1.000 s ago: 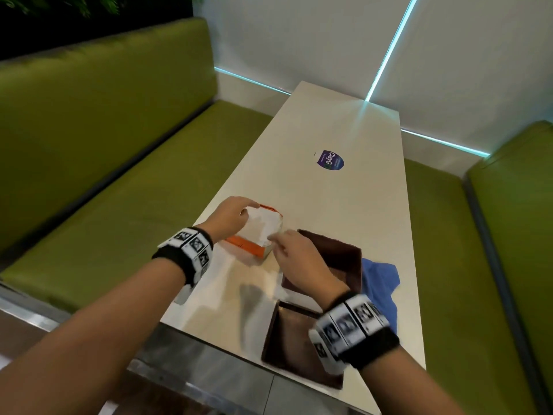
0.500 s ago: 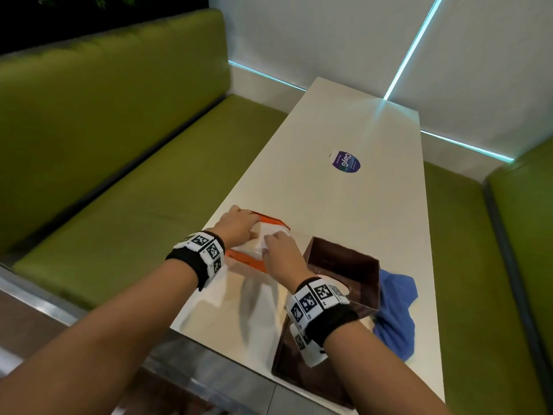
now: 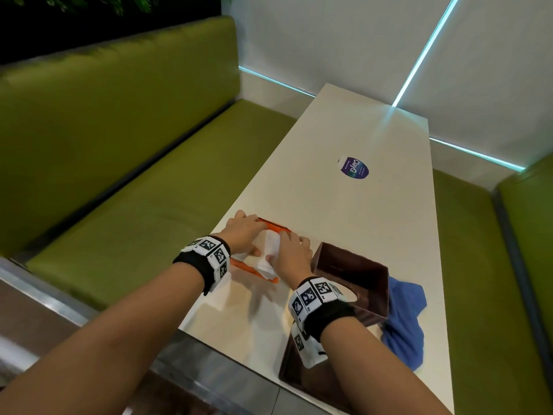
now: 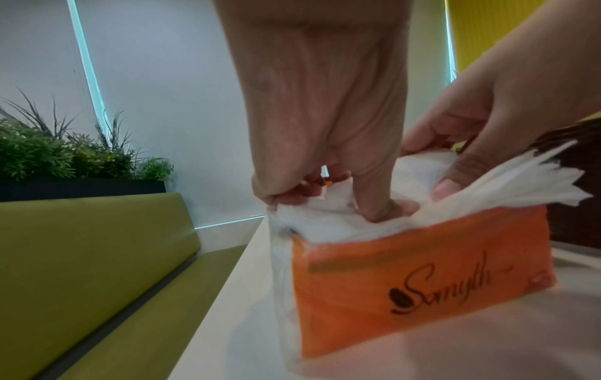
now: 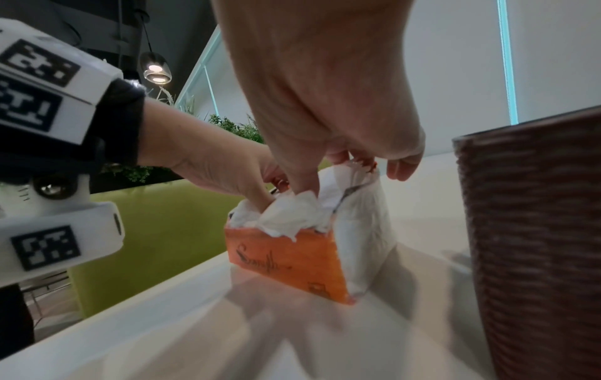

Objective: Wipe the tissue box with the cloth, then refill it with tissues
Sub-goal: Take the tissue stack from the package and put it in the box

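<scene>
Two hands (image 3: 269, 244) gripping orange "Smyth" tissue pack (image 4: 419, 285).

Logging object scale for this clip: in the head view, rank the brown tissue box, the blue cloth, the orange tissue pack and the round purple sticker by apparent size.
1. brown tissue box and blue cloth: look alike in area, both partly hidden, so unranked.
2. orange tissue pack, mostly covered by both hands.
3. purple sticker, smallest, though farthest from the camera.

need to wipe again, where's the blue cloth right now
In the head view the blue cloth lies on the table at its right edge, just right of the brown tissue box.
</scene>
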{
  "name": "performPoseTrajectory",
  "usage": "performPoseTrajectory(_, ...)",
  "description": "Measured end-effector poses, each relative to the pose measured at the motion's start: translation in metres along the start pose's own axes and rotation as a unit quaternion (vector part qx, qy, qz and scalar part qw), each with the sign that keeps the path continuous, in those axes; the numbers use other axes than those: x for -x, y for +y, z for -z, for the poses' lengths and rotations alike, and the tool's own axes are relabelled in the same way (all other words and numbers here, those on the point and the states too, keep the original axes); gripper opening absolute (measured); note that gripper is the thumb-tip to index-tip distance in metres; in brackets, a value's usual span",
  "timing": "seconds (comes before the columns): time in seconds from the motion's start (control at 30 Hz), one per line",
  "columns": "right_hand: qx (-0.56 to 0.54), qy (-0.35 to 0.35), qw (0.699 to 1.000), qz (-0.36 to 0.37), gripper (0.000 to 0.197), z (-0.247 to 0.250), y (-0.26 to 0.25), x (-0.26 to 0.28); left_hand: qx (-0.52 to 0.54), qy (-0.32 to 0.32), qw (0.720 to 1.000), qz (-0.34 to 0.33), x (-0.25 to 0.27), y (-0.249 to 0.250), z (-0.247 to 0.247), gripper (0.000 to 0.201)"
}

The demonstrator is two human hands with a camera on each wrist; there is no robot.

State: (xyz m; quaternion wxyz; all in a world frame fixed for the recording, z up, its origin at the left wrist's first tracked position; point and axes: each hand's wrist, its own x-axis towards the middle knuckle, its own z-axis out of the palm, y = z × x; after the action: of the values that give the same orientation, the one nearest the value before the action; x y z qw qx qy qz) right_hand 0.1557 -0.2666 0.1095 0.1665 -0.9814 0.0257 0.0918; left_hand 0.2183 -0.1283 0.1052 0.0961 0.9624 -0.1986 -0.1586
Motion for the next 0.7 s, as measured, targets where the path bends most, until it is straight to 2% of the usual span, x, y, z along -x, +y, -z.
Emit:
performPoseTrajectory(0.13, 0.007, 0.006, 1.0, -0.016, 0.055, 0.004, -0.002, -0.001, 0.002, 0.026, 1.0, -0.007, 0.005, 0.001, -0.002, 0.066)
performPoseTrajectory(0.33, 0.011, 0.001, 1.0, -0.027, 0.053, 0.006, 0.001, -0.003, 0.023, 0.032, 0.999, -0.012, 0.009, 0.002, -0.001, 0.043)
performPoseTrajectory(0.43, 0.017, 0.021, 0.999, -0.021, 0.047, 0.004, 0.0, 0.0, 0.018, 0.034, 0.999, -0.017, 0.009, 0.003, 0.0, 0.048)
performPoseTrajectory(0.57, 0.029, 0.083, 0.996, 0.018, 0.039, 0.002, -0.003, 0.008, 0.012, 0.032, 0.999, -0.024, 0.011, 0.001, 0.002, 0.058)
performPoseTrajectory(0.7, 0.032, 0.103, 0.994, 0.032, 0.039, 0.003, -0.004, 0.013, -0.01, 0.006, 1.0, -0.021, 0.014, -0.002, 0.011, 0.054)
